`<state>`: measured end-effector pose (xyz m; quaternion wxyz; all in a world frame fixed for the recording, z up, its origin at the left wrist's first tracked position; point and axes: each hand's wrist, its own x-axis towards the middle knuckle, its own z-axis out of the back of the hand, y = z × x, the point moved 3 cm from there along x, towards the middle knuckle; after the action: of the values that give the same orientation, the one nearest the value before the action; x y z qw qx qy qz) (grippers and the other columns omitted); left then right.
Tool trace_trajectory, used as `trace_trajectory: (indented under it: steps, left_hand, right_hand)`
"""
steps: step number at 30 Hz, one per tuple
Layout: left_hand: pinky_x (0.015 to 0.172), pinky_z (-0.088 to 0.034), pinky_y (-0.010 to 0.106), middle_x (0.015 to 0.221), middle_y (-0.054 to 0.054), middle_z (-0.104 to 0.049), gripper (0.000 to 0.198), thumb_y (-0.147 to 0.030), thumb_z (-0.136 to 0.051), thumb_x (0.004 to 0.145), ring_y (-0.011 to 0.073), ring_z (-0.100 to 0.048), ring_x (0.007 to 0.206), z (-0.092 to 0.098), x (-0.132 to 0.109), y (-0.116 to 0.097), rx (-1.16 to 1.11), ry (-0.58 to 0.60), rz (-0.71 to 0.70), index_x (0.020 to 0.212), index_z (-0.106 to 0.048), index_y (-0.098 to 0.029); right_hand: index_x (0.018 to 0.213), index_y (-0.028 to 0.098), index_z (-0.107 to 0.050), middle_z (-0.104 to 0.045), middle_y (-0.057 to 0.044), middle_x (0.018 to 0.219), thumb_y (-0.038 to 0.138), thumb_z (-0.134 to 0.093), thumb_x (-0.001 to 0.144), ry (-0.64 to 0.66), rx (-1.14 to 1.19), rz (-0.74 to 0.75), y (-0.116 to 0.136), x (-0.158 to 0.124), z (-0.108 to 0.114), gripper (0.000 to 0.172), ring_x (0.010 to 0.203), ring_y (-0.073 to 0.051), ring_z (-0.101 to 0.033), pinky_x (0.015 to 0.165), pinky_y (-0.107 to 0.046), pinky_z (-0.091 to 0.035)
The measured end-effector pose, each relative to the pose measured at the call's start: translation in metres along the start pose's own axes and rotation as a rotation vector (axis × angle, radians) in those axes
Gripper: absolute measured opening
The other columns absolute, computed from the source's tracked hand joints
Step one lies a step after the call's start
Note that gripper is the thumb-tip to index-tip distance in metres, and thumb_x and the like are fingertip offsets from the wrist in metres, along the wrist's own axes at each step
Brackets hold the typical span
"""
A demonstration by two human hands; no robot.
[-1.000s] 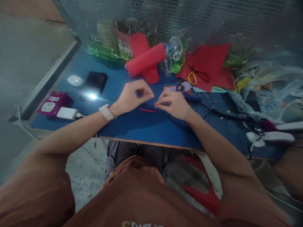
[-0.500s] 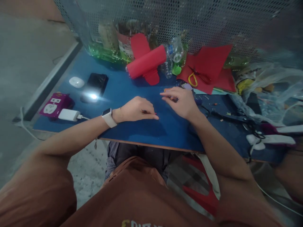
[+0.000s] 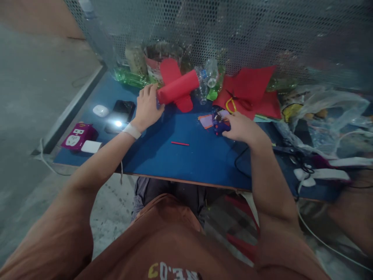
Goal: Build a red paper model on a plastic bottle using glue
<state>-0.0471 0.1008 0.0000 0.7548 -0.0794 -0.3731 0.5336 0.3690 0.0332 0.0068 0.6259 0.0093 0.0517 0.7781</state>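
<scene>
My left hand [image 3: 148,107] is at the left end of a red paper-covered tube [image 3: 180,85], fingers apart around that end. Flat red wing-like pieces stick out from the tube on both sides. With thumb and fingers, my right hand [image 3: 240,130] grips a small dark-blue object [image 3: 220,125]; its kind is unclear, partly covered by the fingers. Beside it lies a pale purple piece with orange edges [image 3: 206,121]. A thin red stick [image 3: 180,143] lies alone on the blue table [image 3: 192,163], between my hands and nearer the front edge.
Scissors with yellow and red handles [image 3: 231,105] rest on red sheets [image 3: 256,83]. Plastic bottles [image 3: 211,76] stand along the mesh panel. A phone [image 3: 124,111], a white mouse [image 3: 100,111] and a purple socket block [image 3: 78,137] lie left. Cords and a plastic bag [image 3: 335,112] are right.
My left hand has moved up and left to the red tube. The red stick now lies on the table. My right hand has shifted slightly right and down and now grips the dark-blue object.
</scene>
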Motion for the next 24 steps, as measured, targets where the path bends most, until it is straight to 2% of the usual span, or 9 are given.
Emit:
trace_trajectory:
  steps: [3, 5, 7, 10, 14, 18, 21, 24]
  left_hand:
    - [0.139, -0.03, 0.095, 0.181, 0.032, -0.056, 0.097, -0.031, -0.089, 0.085, 0.0634, -0.045, 0.171, -0.014, 0.015, 0.01, 0.064, 0.048, 0.015, 0.175, -0.054, -0.018]
    - [0.137, -0.033, 0.095, 0.176, 0.035, -0.06, 0.103, -0.027, -0.092, 0.082, 0.064, -0.05, 0.168, -0.024, 0.024, 0.013, 0.102, 0.08, 0.037, 0.176, -0.051, -0.013]
    - [0.137, -0.039, 0.091, 0.17, 0.036, -0.064, 0.105, -0.025, -0.092, 0.082, 0.0609, -0.057, 0.163, -0.032, 0.031, 0.014, 0.109, 0.11, 0.035, 0.177, -0.049, -0.009]
    - [0.135, -0.049, 0.081, 0.168, 0.035, -0.065, 0.096, -0.024, -0.089, 0.086, 0.0558, -0.065, 0.156, -0.038, 0.035, 0.014, 0.121, 0.139, 0.027, 0.173, -0.052, -0.008]
    - [0.134, -0.052, 0.078, 0.169, 0.034, -0.062, 0.085, -0.028, -0.088, 0.093, 0.056, -0.067, 0.156, -0.031, 0.028, 0.011, 0.121, 0.127, 0.007, 0.17, -0.056, -0.012]
    - [0.135, -0.052, 0.077, 0.166, 0.027, -0.065, 0.085, -0.047, -0.093, 0.095, 0.0561, -0.065, 0.159, -0.015, 0.013, 0.006, 0.026, 0.044, -0.045, 0.168, -0.057, -0.021]
    - [0.131, -0.058, 0.073, 0.157, 0.024, -0.072, 0.081, -0.057, -0.09, 0.097, 0.0535, -0.069, 0.153, -0.007, -0.001, 0.003, -0.001, 0.004, -0.081, 0.165, -0.061, -0.025]
    - [0.128, -0.061, 0.07, 0.154, 0.024, -0.074, 0.08, -0.059, -0.087, 0.099, 0.0507, -0.073, 0.146, -0.006, -0.013, 0.003, -0.001, 0.011, -0.087, 0.165, -0.061, -0.022]
  right_hand:
    - [0.139, 0.017, -0.077, -0.076, -0.022, 0.136, 0.033, -0.083, 0.088, 0.065, -0.054, -0.025, 0.009, 0.004, 0.004, 0.054, 0.119, -0.042, -0.075, 0.094, -0.05, -0.062]
    - [0.133, 0.016, -0.076, -0.077, -0.022, 0.135, 0.033, -0.08, 0.09, 0.086, -0.068, -0.029, 0.016, 0.003, 0.008, 0.047, 0.119, -0.042, -0.076, 0.093, -0.049, -0.062]
    - [0.134, 0.014, -0.074, -0.076, -0.025, 0.138, 0.033, -0.076, 0.094, 0.097, -0.073, -0.038, 0.02, 0.0, 0.012, 0.045, 0.123, -0.044, -0.076, 0.093, -0.052, -0.063]
    - [0.144, 0.014, -0.068, -0.076, -0.026, 0.145, 0.032, -0.07, 0.097, 0.075, -0.018, -0.031, 0.024, -0.006, 0.017, 0.05, 0.124, -0.047, -0.078, 0.093, -0.055, -0.064]
    - [0.146, 0.017, -0.063, -0.077, -0.024, 0.143, 0.03, -0.07, 0.095, -0.1, 0.164, 0.071, 0.034, -0.014, 0.027, 0.053, 0.124, -0.047, -0.078, 0.096, -0.059, -0.065]
    - [0.144, 0.02, -0.064, -0.073, -0.023, 0.14, 0.026, -0.07, 0.094, -0.279, 0.362, 0.253, 0.049, -0.017, 0.034, 0.051, 0.127, -0.046, -0.075, 0.108, -0.063, -0.065]
    - [0.146, 0.024, -0.063, -0.071, -0.019, 0.133, 0.025, -0.07, 0.093, -0.307, 0.46, 0.316, 0.058, -0.016, 0.029, 0.054, 0.116, -0.041, -0.074, 0.103, -0.061, -0.065]
    - [0.147, 0.028, -0.062, -0.071, -0.015, 0.129, 0.028, -0.07, 0.092, -0.327, 0.519, 0.37, 0.064, -0.015, 0.022, 0.055, 0.108, -0.037, -0.071, 0.099, -0.059, -0.063]
